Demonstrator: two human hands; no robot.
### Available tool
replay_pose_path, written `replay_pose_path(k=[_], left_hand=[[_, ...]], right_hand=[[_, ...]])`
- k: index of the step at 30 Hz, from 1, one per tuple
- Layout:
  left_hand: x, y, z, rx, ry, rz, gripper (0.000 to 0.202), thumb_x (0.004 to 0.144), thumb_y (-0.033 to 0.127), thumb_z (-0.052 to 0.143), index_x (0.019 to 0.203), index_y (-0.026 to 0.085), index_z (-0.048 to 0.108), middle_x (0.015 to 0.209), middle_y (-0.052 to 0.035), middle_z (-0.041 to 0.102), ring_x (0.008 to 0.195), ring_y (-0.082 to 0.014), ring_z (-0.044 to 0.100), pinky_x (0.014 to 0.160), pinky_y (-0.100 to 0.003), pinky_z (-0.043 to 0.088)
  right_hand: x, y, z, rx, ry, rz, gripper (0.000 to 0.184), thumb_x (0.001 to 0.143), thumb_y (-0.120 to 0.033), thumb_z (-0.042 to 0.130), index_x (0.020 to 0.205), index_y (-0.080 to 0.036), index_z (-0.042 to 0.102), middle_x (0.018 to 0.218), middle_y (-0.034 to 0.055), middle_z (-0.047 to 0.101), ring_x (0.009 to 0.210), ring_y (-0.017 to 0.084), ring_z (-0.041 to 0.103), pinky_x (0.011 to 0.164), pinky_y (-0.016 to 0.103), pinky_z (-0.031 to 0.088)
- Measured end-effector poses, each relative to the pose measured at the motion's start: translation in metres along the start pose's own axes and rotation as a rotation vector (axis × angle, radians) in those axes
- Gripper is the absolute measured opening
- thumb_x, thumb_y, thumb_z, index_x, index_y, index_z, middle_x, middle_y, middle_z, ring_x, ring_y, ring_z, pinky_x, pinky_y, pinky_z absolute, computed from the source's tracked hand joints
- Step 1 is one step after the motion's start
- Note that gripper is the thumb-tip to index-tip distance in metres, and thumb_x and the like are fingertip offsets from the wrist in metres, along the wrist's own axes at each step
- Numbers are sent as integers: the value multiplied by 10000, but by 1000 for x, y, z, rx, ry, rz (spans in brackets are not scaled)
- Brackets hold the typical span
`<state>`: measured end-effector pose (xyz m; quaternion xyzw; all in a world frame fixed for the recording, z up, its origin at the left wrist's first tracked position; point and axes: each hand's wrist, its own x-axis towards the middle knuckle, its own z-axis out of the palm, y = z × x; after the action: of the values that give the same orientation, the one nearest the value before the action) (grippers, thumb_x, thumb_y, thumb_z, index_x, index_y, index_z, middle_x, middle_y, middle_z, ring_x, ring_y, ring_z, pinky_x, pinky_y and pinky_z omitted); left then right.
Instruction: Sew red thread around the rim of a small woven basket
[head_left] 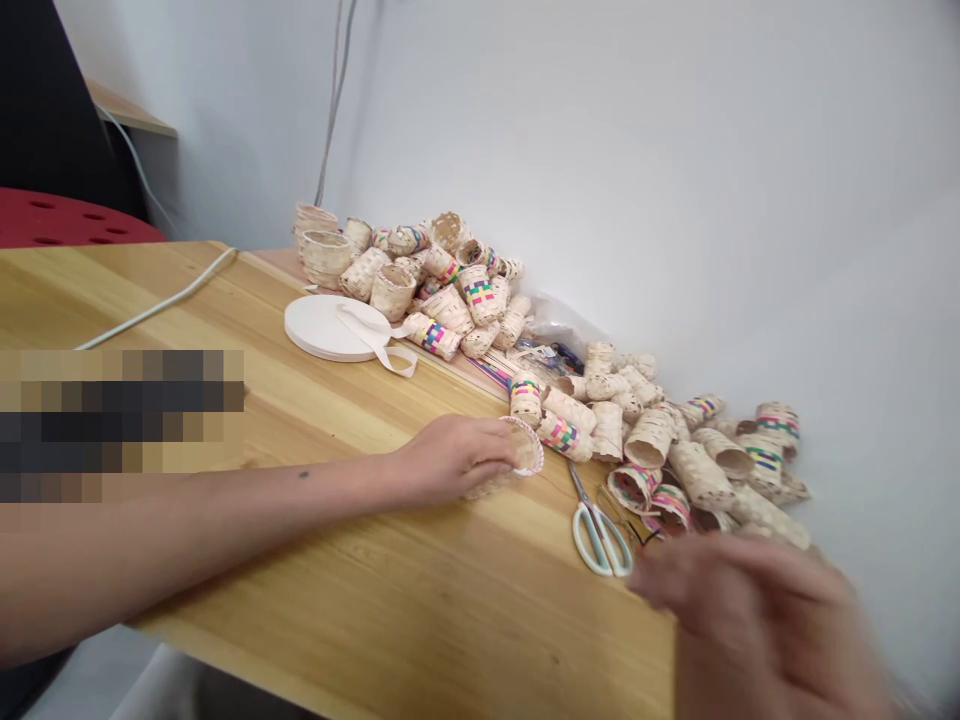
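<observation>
My left hand rests on the wooden table, its fingers wrapped round a small woven basket. The basket lies on its side with its mouth facing right, and pink-and-white stitching edges the rim. Much of its body is hidden under my fingers. In the lower right, my right hand is raised and blurred, fingertips drawn together in a pinch. Whatever those fingers hold is too smeared to make out. Beside them, scissors with pale handles lie on the table.
Small woven baskets are heaped along the wall, some with coloured bands, and the heap continues right. A flat roll of white tape lies before them, one end loose. A white cable crosses the wooden table.
</observation>
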<state>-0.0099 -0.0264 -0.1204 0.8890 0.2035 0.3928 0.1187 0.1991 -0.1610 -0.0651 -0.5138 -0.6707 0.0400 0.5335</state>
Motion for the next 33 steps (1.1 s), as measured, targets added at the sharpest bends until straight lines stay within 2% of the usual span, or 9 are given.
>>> replay_pose_path(k=[1, 3, 5, 8, 11, 16, 23, 33], left_hand=[[0, -1, 1, -30, 8, -9, 229, 944, 243, 443, 938, 173, 661, 965, -43, 658, 902, -154, 607, 745, -215, 424], [-1, -3, 2, -75, 33, -37, 213, 939, 248, 457, 1014, 181, 645, 1037, -46, 663, 990, -163, 598, 829, -231, 429], [-2, -5, 2, -105, 59, -60, 231, 933, 243, 470, 1109, 193, 612, 1124, -47, 648, 1071, -167, 574, 900, -251, 416], [-1, -6, 1, -132, 54, -45, 252, 940, 245, 451, 1119, 205, 625, 1159, -51, 633, 1078, -166, 569, 895, -249, 420], [0, -7, -2, -132, -2, -43, 266, 949, 240, 427, 1087, 212, 653, 1118, -49, 635, 1018, -156, 585, 838, -232, 435], [2, -6, -6, -92, -52, -70, 255, 945, 228, 433, 1064, 222, 658, 1150, -44, 627, 1069, -172, 566, 878, -255, 423], [3, -6, -6, -69, -60, -77, 229, 944, 242, 429, 988, 194, 648, 1074, -49, 644, 988, -171, 583, 826, -252, 432], [3, -5, -7, -57, -88, -112, 223, 948, 242, 416, 958, 174, 629, 1049, -55, 634, 986, -181, 576, 824, -260, 425]], right_hand=[[0, 4, 13, -48, -29, 26, 181, 913, -352, 540, 1009, -214, 607, 822, 57, 643, 690, 186, 621, 563, 275, 483], [-1, 17, 37, -173, -169, 63, 168, 907, -352, 536, 952, -218, 627, 787, 41, 663, 673, 183, 633, 583, 273, 482], [-1, 31, 55, -230, -268, 70, 182, 916, -348, 507, 928, -222, 638, 786, 25, 681, 680, 179, 642, 612, 274, 484], [1, 48, 67, -225, -291, 28, 188, 923, -325, 492, 904, -218, 646, 855, 29, 680, 766, 179, 629, 649, 272, 484], [2, 52, 69, -217, -292, -5, 195, 928, -315, 485, 894, -212, 647, 888, 43, 657, 822, 181, 597, 652, 268, 476], [2, 47, 70, -232, -275, 11, 193, 926, -306, 486, 913, -213, 655, 854, 40, 650, 768, 176, 590, 654, 285, 451], [2, 48, 71, -195, -306, 24, 209, 926, -320, 482, 936, -222, 666, 865, 42, 662, 768, 181, 601, 646, 279, 452], [2, 46, 78, -151, -294, 95, 209, 921, -315, 489, 921, -197, 661, 907, 52, 674, 815, 184, 608, 686, 284, 455]])
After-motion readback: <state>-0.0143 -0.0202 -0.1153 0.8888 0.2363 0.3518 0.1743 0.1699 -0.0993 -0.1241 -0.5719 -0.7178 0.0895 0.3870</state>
